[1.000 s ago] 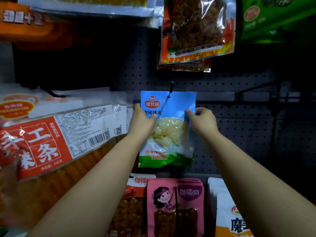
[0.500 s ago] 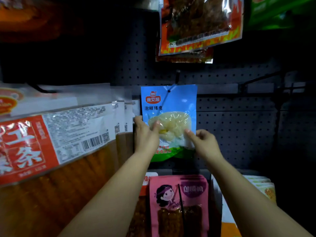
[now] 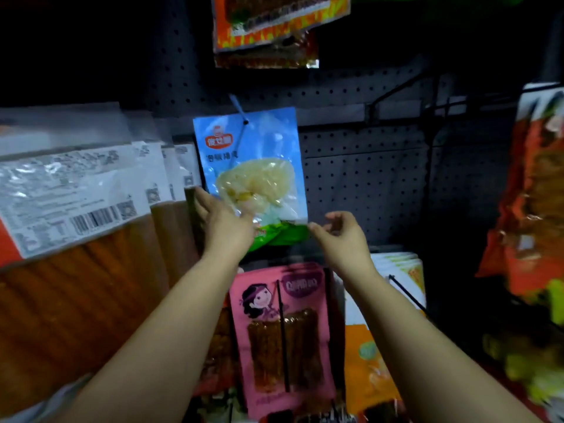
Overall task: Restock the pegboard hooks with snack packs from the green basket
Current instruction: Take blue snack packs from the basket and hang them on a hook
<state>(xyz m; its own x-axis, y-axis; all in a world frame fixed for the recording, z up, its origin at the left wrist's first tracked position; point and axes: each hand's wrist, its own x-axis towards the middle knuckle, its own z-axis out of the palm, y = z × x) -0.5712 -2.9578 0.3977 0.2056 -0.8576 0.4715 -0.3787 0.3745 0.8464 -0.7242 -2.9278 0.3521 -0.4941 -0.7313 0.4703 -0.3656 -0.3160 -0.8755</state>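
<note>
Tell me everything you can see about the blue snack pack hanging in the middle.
The blue snack pack is a glossy plastic pouch with a red logo, a clear window showing pale yellowish food, and a green bottom edge. It hangs slightly tilted on a pegboard hook through its top hole. The left hand touches its lower left; the right hand is at its lower right corner.

1. The snack pack (image 3: 250,175) is blue on top, green at the bottom, with pale food seen through a clear window.
2. It's hung on a pegboard hook (image 3: 237,109), slightly tilted, against the dark pegboard (image 3: 366,178).
</note>
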